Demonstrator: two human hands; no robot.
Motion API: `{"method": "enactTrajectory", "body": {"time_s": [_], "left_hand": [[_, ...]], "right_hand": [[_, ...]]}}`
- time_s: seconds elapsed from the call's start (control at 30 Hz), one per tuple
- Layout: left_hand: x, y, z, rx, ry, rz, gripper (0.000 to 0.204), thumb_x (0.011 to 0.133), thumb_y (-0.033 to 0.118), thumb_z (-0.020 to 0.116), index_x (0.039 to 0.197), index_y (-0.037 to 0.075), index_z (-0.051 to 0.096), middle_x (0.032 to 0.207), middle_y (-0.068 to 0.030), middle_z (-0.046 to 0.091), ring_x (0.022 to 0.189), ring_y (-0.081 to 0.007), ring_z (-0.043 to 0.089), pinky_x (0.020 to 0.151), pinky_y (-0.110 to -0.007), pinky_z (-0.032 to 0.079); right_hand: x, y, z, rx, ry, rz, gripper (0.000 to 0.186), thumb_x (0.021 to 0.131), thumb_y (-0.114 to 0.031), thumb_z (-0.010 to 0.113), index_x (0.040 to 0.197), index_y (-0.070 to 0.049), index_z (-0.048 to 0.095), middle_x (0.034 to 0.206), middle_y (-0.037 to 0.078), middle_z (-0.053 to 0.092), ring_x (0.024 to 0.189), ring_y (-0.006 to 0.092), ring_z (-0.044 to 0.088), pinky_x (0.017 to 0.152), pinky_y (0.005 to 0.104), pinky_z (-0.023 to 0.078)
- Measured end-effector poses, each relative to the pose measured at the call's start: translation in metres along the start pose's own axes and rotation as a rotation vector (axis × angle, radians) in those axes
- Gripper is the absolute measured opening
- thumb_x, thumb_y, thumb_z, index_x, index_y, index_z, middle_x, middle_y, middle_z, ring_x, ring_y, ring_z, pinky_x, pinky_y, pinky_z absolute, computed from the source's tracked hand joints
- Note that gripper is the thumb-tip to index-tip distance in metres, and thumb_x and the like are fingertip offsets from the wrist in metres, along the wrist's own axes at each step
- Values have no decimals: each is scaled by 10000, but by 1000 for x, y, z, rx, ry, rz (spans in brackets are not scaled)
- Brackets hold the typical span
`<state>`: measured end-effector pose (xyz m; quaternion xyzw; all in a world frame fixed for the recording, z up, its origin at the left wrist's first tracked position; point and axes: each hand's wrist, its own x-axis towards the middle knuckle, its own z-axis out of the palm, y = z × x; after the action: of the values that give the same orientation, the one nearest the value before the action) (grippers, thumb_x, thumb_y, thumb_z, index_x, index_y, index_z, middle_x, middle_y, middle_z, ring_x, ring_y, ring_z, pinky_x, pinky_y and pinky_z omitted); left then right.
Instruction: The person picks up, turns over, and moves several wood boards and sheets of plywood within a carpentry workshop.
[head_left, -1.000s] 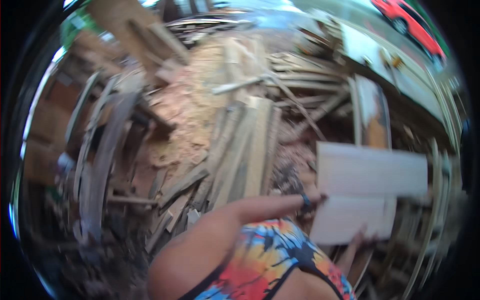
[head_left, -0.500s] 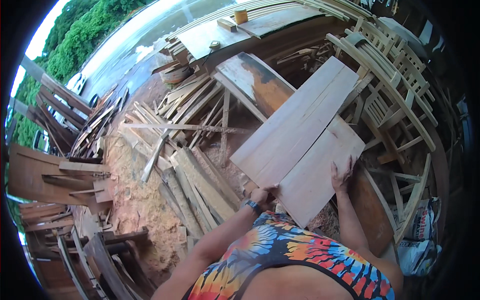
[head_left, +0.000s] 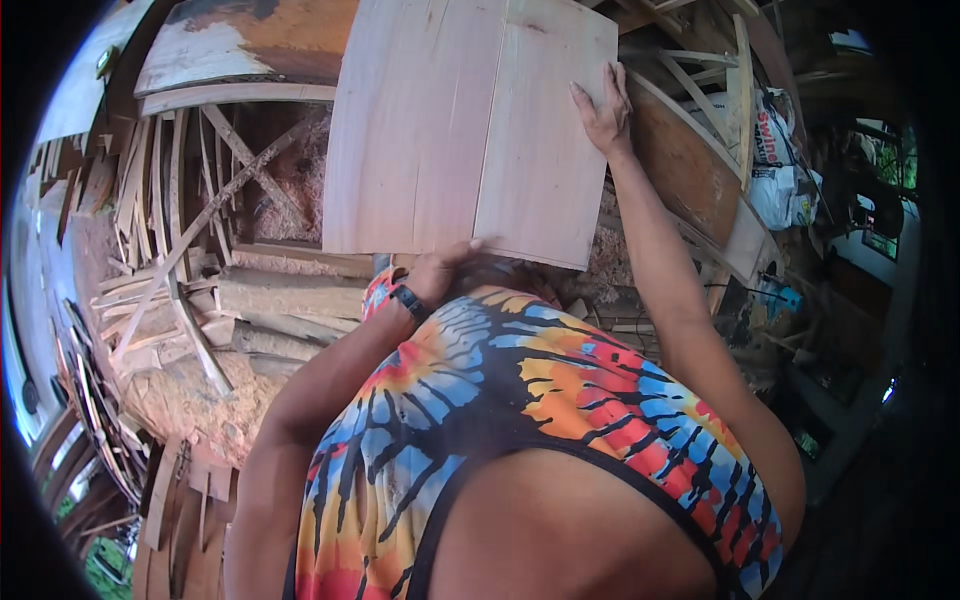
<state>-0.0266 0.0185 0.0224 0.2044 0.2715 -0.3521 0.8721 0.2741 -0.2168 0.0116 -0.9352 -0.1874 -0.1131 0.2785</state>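
Note:
Two wide pale wooden boards lie side by side in front of me, the left board (head_left: pixel 410 120) and the right board (head_left: pixel 548 130), with a thin dark seam between them. My left hand (head_left: pixel 440 272) is closed at the near edge, its thumb on top by the seam; its other fingers are mostly hidden. Along the right board's outer edge rests my right hand (head_left: pixel 605 112), fingers stretched out and thumb apart on the surface. The near ends of both boards sit roughly in line. Their far side runs partly beyond the top of the view.
A paint-stained panel (head_left: pixel 240 50) stands beyond the left board. Wood offcuts (head_left: pixel 290 295) and sawdust (head_left: pixel 190 400) cover the ground at left. On the right are a brown curved panel (head_left: pixel 680 160), a wooden frame (head_left: pixel 742 100), white sacks (head_left: pixel 785 190) and a blue corded object (head_left: pixel 790 298).
My view has turned right and come closer over the boards, which now point nearly straight away from me. Both hands stay at the boards' edges, the right one still on the outer side.

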Motion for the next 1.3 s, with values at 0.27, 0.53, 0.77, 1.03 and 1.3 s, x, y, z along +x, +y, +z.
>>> {"method": "enactTrajectory", "body": {"time_s": [0.27,0.53,0.77,1.03,1.3], "left_hand": [[16,-23,-32,5,160,114,464,913,384,664,1158,-9,632,1082,-161,683,1001,-259,634,912,-384,502],[18,-26,-14,-178,83,168,441,935,361,627,1098,-49,632,1050,-214,692,953,-308,658,897,-418,512],[17,-25,-5,-234,112,164,398,932,314,628,1060,-62,642,986,-218,704,906,-315,670,886,-421,518],[21,-31,-14,-221,162,210,342,922,272,644,1043,-48,651,969,-205,705,897,-287,674,872,-417,531],[21,-33,-9,-162,279,301,263,924,248,657,1003,-3,656,919,-160,705,859,-266,683,825,-386,548]], "right_hand": [[1,-7,9,41,26,20,858,861,-497,677,1386,135,431,1471,387,334,1386,469,357,1139,438,332],[2,-1,11,48,39,12,878,860,-513,670,1388,143,424,1474,389,327,1390,466,351,1147,429,322],[2,3,10,47,38,18,875,841,-488,696,1366,161,431,1467,400,318,1375,468,372,1124,438,362],[0,2,10,13,53,3,867,859,-480,679,1369,169,416,1466,405,311,1350,483,398,1123,447,363],[1,1,7,40,82,-15,792,884,-454,667,1363,138,451,1444,405,350,1350,490,392,1120,438,362]]}}
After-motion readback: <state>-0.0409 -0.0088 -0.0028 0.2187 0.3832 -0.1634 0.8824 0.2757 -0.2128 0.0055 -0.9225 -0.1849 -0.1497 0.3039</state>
